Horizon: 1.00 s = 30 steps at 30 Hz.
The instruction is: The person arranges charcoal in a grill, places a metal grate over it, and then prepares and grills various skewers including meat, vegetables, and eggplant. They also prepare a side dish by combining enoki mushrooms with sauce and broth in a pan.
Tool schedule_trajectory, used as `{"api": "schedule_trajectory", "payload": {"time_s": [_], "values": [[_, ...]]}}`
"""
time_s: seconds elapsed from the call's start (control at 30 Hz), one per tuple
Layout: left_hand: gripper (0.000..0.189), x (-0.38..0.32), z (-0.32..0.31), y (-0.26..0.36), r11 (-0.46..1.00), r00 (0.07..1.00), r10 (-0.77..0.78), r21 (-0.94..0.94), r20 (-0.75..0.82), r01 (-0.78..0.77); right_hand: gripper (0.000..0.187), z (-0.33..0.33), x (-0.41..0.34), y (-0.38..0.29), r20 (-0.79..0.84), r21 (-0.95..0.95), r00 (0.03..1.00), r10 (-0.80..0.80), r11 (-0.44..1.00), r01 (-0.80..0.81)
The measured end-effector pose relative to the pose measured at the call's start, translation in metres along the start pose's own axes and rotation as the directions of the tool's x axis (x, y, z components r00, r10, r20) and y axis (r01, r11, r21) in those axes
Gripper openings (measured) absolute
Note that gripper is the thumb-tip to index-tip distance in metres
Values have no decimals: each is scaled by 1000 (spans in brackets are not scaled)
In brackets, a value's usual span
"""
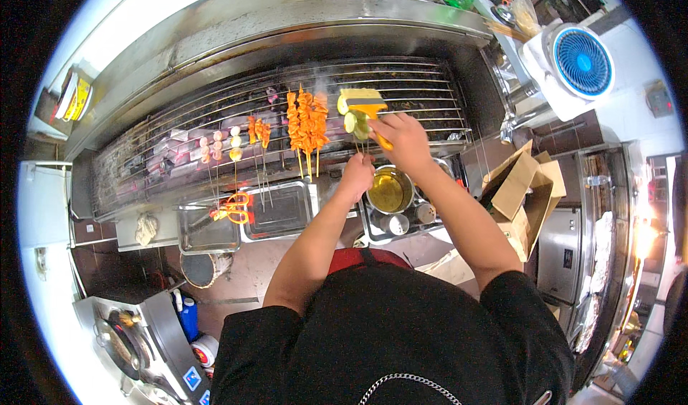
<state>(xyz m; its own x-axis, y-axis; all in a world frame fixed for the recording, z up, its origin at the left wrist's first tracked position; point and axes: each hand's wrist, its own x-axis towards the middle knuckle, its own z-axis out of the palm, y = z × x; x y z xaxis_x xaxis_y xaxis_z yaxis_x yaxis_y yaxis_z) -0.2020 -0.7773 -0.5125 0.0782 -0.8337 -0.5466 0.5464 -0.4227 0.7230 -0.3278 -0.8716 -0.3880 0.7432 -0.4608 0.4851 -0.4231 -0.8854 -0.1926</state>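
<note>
My left hand [358,175] grips the lower ends of thin skewers that carry pale green vegetable slices [356,123] over the grill grate. In my right hand [402,139] is a yellow-handled basting brush [365,102], its wide pale bristles just above the slices. Left of them, several skewers of orange-coated meat [307,120] lie across the rods of the charcoal grill [424,82]. Smaller meat skewers [259,131] and skewers of pale balls [217,146] lie farther left. Just below my hands stands a metal pot of yellow oil [389,189].
Orange-handled scissors [232,209] rest on metal trays [279,207] along the grill's front. Two seasoning shakers [398,224] stand beside the oil pot. An opened cardboard box [518,190] is at the right, below a white and blue fan [583,61]. A crumpled cloth [146,229] lies at the left.
</note>
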Motion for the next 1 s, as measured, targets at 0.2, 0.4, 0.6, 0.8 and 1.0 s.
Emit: {"api": "schedule_trajectory", "payload": {"time_s": [0.2, 0.4, 0.6, 0.8, 1.0], "values": [[17, 4, -6, -15, 995, 996, -21, -99, -90, 13, 38, 8, -36, -25, 187, 91, 973, -134, 989, 118], [29, -7, 4, -36, 831, 789, 466, 503, -400, -236, 26, -23, -68, -5, -103, 126, 987, 125, 986, -112], [26, 3, 14, -37, 762, 787, 525, 591, -323, -266, 20, -6, -51, 9, -20, 87, 993, 118, 989, -116], [24, -17, 7, 7, 918, 997, 59, -395, 49, -35, 21, -52, -80, -11, -135, 128, 988, 70, 990, -53], [30, -11, 0, -3, 414, 823, 108, -778, 558, 473, 24, -36, -44, 22, -287, 78, 946, 149, 988, -132]]}}
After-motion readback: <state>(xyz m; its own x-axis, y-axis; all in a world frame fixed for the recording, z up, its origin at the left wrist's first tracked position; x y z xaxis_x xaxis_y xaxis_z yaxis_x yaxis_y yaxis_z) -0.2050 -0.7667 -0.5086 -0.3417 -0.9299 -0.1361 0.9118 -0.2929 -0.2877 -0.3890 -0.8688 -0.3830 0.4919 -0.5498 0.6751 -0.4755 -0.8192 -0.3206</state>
